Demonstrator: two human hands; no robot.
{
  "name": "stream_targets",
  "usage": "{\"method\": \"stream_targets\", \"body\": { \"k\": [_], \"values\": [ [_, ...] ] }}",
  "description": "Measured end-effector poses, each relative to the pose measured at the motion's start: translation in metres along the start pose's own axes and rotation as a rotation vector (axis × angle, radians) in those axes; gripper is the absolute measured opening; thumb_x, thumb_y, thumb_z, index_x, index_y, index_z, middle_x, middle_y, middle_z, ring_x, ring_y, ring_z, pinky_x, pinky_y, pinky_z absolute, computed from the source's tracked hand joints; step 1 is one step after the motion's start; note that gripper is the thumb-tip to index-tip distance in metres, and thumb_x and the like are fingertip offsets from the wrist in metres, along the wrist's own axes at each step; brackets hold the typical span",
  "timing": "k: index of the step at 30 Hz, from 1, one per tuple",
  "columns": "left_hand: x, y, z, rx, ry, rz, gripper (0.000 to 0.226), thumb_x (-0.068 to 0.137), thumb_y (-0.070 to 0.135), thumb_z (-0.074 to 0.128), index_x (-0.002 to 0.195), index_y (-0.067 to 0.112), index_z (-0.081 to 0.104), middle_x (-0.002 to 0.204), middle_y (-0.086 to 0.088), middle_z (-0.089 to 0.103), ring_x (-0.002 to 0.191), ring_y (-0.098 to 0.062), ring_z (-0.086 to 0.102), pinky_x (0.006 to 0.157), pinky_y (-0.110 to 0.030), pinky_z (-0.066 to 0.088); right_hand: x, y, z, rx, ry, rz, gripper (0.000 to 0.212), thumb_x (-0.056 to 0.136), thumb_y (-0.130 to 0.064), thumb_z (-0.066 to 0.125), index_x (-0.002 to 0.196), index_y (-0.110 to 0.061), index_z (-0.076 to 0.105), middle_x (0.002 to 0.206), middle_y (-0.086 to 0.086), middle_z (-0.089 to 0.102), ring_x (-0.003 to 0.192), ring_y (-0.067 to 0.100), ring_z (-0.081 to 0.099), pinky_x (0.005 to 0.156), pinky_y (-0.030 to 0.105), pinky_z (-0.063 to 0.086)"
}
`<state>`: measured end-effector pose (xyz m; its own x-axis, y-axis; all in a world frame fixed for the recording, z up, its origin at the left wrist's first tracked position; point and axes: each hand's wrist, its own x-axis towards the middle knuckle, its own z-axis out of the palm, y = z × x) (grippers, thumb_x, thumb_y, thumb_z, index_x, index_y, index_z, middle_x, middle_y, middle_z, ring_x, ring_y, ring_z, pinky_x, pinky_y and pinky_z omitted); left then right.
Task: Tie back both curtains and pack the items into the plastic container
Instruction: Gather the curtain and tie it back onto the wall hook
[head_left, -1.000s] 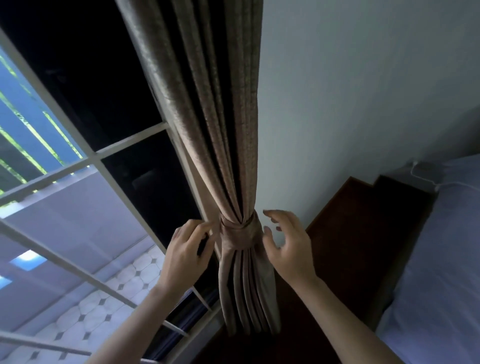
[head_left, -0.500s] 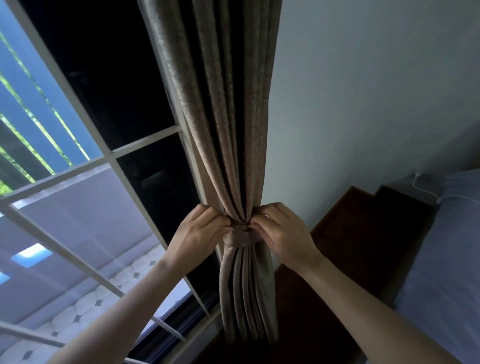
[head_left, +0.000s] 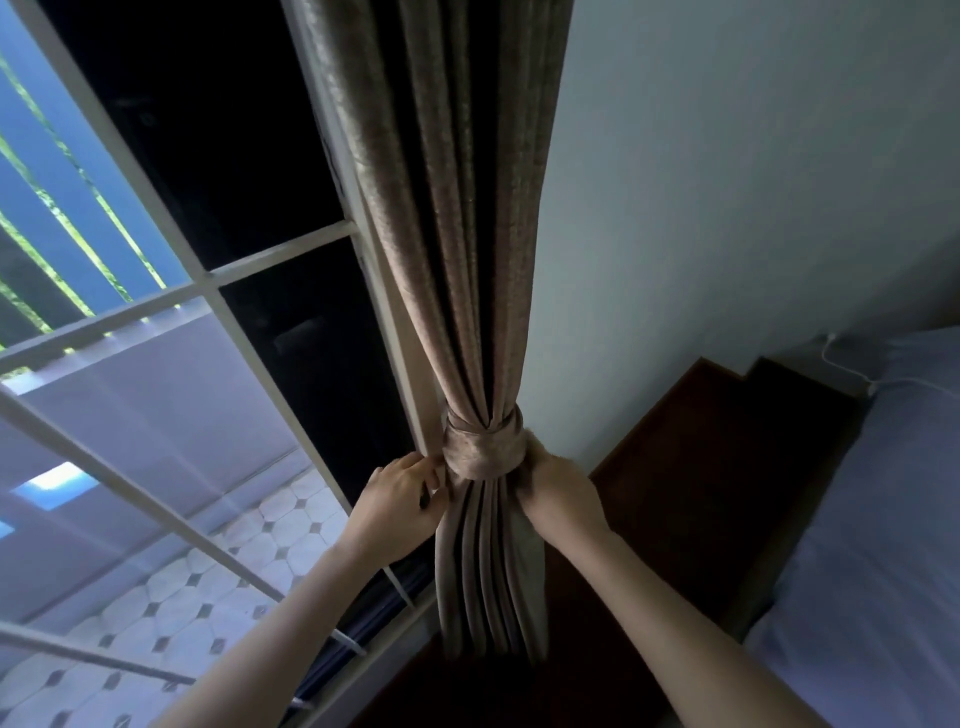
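Curtain (head_left: 457, 270): gathered at window frame's right edge, tieback (head_left: 483, 447) wrapped round | your left hand (head_left: 397, 512) pinches fabric beside the band | right hand (head_left: 558, 496) grips its far side | left: second curtain, container packing, neither in view.

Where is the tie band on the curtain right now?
In the head view the tie band wraps the gathered curtain low in the centre, between the left hand and right hand, beside the window frame.
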<state>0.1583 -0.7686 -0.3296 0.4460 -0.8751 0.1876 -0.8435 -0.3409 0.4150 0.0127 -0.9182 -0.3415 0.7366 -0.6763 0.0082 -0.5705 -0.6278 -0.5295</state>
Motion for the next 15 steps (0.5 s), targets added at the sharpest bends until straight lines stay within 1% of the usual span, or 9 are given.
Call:
{"method": "stream_targets", "body": {
  "k": [1, 2, 3, 4, 6, 8, 11, 13, 15],
  "values": [
    [0.002, 0.003, 0.002, -0.030, -0.008, -0.015, 0.015, 0.087, 0.029, 0.063, 0.097, 0.020, 0.068, 0.077, 0.020, 0.047, 0.074, -0.010, 0.058, 0.069, -0.025, 0.043, 0.003, -0.003, 0.001, -0.023, 0.021, -0.007, 0.036, 0.098, -0.024, 0.044, 0.133, -0.015, 0.049, 0.090, 0.006, 0.069, 0.077, 0.025, 0.065, 0.061, 0.034, 0.048],
    [0.005, 0.004, 0.004, -0.060, -0.011, -0.026, 0.011, 0.087, 0.028, 0.064, 0.090, 0.019, 0.069, 0.073, 0.021, 0.046, 0.071, -0.010, 0.056, 0.067, -0.024, 0.041, 0.004, -0.006, 0.001, -0.044, 0.022, 0.008, 0.026, 0.098, -0.019, 0.043, 0.120, -0.013, 0.057, 0.089, 0.008, 0.069, 0.080, 0.029, 0.066, 0.065, 0.035, 0.050],
    [0.008, 0.005, 0.008, -0.082, -0.005, -0.029, 0.010, 0.086, 0.024, 0.066, 0.083, 0.016, 0.070, 0.070, 0.020, 0.046, 0.070, -0.010, 0.055, 0.065, -0.024, 0.039, 0.003, -0.009, 0.001, -0.062, 0.012, 0.029, 0.022, 0.099, -0.015, 0.043, 0.109, -0.010, 0.061, 0.091, 0.010, 0.068, 0.084, 0.031, 0.066, 0.066, 0.034, 0.049],
    [0.011, 0.004, 0.011, -0.094, 0.006, -0.033, 0.011, 0.085, 0.021, 0.068, 0.079, 0.013, 0.071, 0.069, 0.018, 0.049, 0.071, -0.013, 0.055, 0.065, -0.025, 0.038, 0.002, -0.012, 0.001, -0.073, 0.004, 0.047, 0.022, 0.099, -0.012, 0.042, 0.103, -0.007, 0.063, 0.093, 0.012, 0.068, 0.086, 0.032, 0.065, 0.066, 0.031, 0.044],
    [0.015, 0.004, 0.016, -0.098, 0.041, -0.050, 0.010, 0.084, 0.018, 0.070, 0.079, 0.010, 0.074, 0.071, 0.006, 0.060, 0.076, -0.020, 0.057, 0.065, -0.026, 0.037, 0.001, -0.015, 0.005, -0.071, -0.008, 0.086, 0.024, 0.099, -0.010, 0.040, 0.099, -0.003, 0.064, 0.098, 0.014, 0.068, 0.090, 0.033, 0.064, 0.066, 0.028, 0.037],
    [0.017, 0.005, 0.018, -0.110, 0.069, -0.077, 0.011, 0.084, 0.019, 0.070, 0.086, 0.009, 0.076, 0.079, -0.004, 0.067, 0.079, -0.020, 0.057, 0.066, -0.024, 0.033, 0.003, -0.016, 0.006, -0.045, 0.004, 0.113, 0.025, 0.099, -0.010, 0.040, 0.101, -0.002, 0.064, 0.101, 0.016, 0.068, 0.094, 0.034, 0.063, 0.068, 0.027, 0.035],
    [0.015, 0.005, 0.017, -0.118, 0.096, -0.078, 0.012, 0.088, 0.020, 0.067, 0.092, 0.013, 0.077, 0.084, -0.004, 0.069, 0.079, -0.018, 0.058, 0.066, -0.021, 0.033, 0.008, -0.018, 0.004, -0.026, 0.009, 0.116, 0.025, 0.098, -0.010, 0.041, 0.103, -0.001, 0.064, 0.101, 0.017, 0.067, 0.095, 0.036, 0.063, 0.068, 0.028, 0.035],
    [0.008, 0.000, 0.019, -0.124, 0.096, -0.069, 0.014, 0.091, 0.018, 0.063, 0.093, 0.016, 0.076, 0.085, 0.000, 0.070, 0.082, -0.016, 0.061, 0.067, -0.022, 0.039, 0.005, -0.016, 0.006, -0.016, 0.021, 0.077, 0.023, 0.096, -0.009, 0.043, 0.100, -0.001, 0.064, 0.096, 0.019, 0.068, 0.090, 0.037, 0.064, 0.066, 0.029, 0.035],
    [-0.003, -0.007, 0.023, -0.117, 0.058, -0.085, 0.016, 0.093, 0.017, 0.059, 0.093, 0.018, 0.075, 0.086, 0.001, 0.069, 0.084, -0.016, 0.062, 0.071, -0.029, 0.049, 0.003, -0.008, 0.012, 0.021, 0.066, 0.020, 0.019, 0.094, -0.010, 0.047, 0.092, -0.004, 0.065, 0.086, 0.016, 0.069, 0.080, 0.037, 0.065, 0.061, 0.030, 0.037]
  ]
}}
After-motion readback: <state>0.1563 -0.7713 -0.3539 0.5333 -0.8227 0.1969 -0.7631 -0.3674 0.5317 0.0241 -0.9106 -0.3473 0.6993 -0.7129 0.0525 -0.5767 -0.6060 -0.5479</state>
